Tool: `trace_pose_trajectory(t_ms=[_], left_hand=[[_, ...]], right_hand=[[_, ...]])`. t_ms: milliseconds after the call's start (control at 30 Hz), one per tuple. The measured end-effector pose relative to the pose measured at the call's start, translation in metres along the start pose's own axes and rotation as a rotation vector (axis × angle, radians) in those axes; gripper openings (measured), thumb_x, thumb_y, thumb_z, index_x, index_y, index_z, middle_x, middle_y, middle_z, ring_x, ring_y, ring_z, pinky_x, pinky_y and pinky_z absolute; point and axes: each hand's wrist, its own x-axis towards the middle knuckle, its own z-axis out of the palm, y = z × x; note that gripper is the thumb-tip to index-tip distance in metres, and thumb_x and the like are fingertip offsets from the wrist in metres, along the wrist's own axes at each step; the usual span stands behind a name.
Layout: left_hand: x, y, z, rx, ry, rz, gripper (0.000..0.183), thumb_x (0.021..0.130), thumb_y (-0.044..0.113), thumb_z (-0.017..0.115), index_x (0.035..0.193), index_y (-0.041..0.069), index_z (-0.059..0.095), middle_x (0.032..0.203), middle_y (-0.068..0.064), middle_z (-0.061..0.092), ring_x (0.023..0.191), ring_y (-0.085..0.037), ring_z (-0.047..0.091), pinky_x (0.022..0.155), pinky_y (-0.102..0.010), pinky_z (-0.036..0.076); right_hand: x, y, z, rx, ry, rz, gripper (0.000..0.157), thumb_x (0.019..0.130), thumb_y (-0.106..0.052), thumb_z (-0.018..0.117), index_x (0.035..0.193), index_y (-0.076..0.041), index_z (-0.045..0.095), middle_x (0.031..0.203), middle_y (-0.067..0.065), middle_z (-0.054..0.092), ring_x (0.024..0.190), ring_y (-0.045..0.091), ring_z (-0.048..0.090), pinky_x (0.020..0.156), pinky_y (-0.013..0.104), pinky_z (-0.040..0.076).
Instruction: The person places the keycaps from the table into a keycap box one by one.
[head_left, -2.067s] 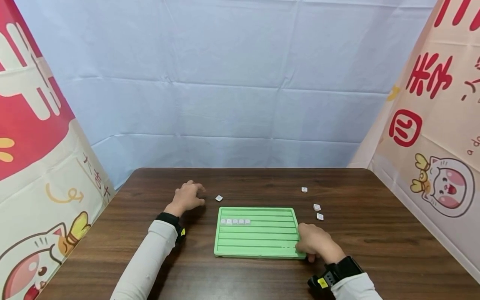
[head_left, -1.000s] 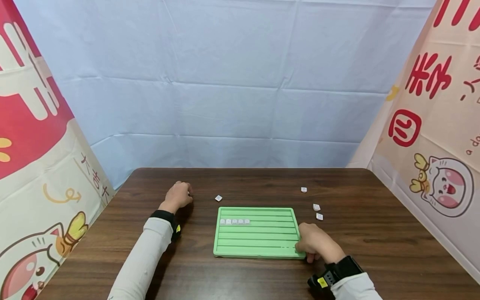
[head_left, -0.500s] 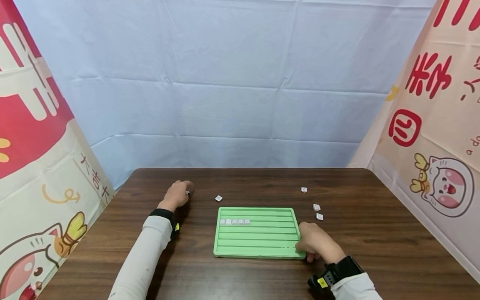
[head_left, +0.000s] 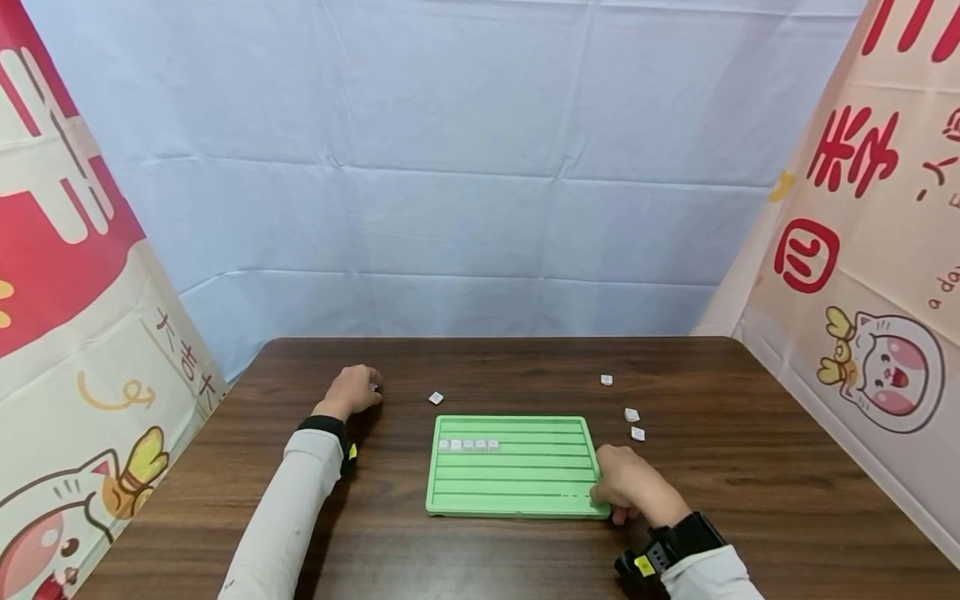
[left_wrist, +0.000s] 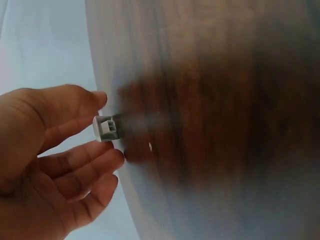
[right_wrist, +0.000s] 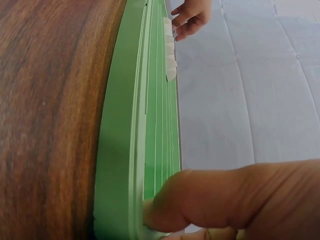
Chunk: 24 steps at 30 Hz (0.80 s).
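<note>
My left hand (head_left: 352, 392) is over the far left of the table, holding a small white keycap (left_wrist: 106, 128) among its curled fingertips. In the left wrist view the keycap's hollow underside with its stem socket shows. My right hand (head_left: 633, 485) grips the near right corner of a green ridged tray (head_left: 517, 504). The thumb (right_wrist: 172, 205) lies over the tray's rim, and the other fingers are mostly hidden. A short row of white keycaps (head_left: 468, 446) sits at the left of one of the tray's upper channels.
One loose keycap (head_left: 436, 398) lies behind the tray's left part. To the right and behind it lie three more, a far keycap (head_left: 606, 380), a middle keycap (head_left: 632, 414) and a nearer keycap (head_left: 637, 434). The brown wooden table (head_left: 420, 558) ends at a pale cloth backdrop (head_left: 465, 167).
My left hand has moved left from near the loose keycap, and its spread fingers have curled in on another keycap. The right hand and the tray stay in place.
</note>
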Motion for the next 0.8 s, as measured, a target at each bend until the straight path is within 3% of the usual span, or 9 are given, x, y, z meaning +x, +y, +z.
trace_pose_trajectory(t_ms=[100, 233, 500, 800], left_hand=[[0.0019, -0.002, 0.002, 0.001, 0.016, -0.002, 0.015, 0.086, -0.001, 0.062, 0.099, -0.002, 0.068, 0.098, -0.017, 0.063, 0.087, -0.032, 0.059, 0.072, -0.042, 0.05], [0.004, -0.0054, 0.0039, 0.007, 0.04, -0.007, 0.015, 0.085, -0.006, 0.057, 0.088, 0.0, 0.07, 0.089, -0.012, 0.064, 0.081, -0.03, 0.06, 0.069, -0.04, 0.051], [0.0058, -0.0095, 0.0054, -0.002, 0.057, -0.02, 0.02, 0.084, -0.01, 0.055, 0.085, 0.002, 0.071, 0.085, -0.01, 0.064, 0.078, -0.028, 0.06, 0.067, -0.038, 0.051], [0.0042, -0.0098, 0.0024, -0.034, 0.095, 0.01, 0.01, 0.084, -0.004, 0.059, 0.086, 0.0, 0.069, 0.086, -0.012, 0.063, 0.074, -0.026, 0.059, 0.065, -0.039, 0.05]], right_hand=[[0.0, 0.0002, 0.0002, 0.003, 0.0, -0.005, 0.01, 0.077, 0.005, 0.061, 0.072, -0.001, 0.054, 0.053, 0.012, 0.054, 0.04, 0.019, 0.056, 0.038, 0.03, 0.045], [0.0, 0.0005, 0.0002, 0.002, 0.003, -0.01, 0.011, 0.077, 0.005, 0.061, 0.071, -0.002, 0.054, 0.052, 0.012, 0.054, 0.04, 0.019, 0.056, 0.038, 0.031, 0.045], [-0.0003, 0.0003, 0.0002, -0.005, 0.002, -0.007, 0.011, 0.077, 0.004, 0.061, 0.071, -0.002, 0.054, 0.05, 0.011, 0.054, 0.039, 0.018, 0.056, 0.038, 0.03, 0.044], [-0.0004, 0.0006, -0.0003, -0.009, -0.005, 0.004, 0.013, 0.078, 0.002, 0.062, 0.068, -0.003, 0.056, 0.049, 0.011, 0.055, 0.04, 0.018, 0.056, 0.038, 0.03, 0.045]])
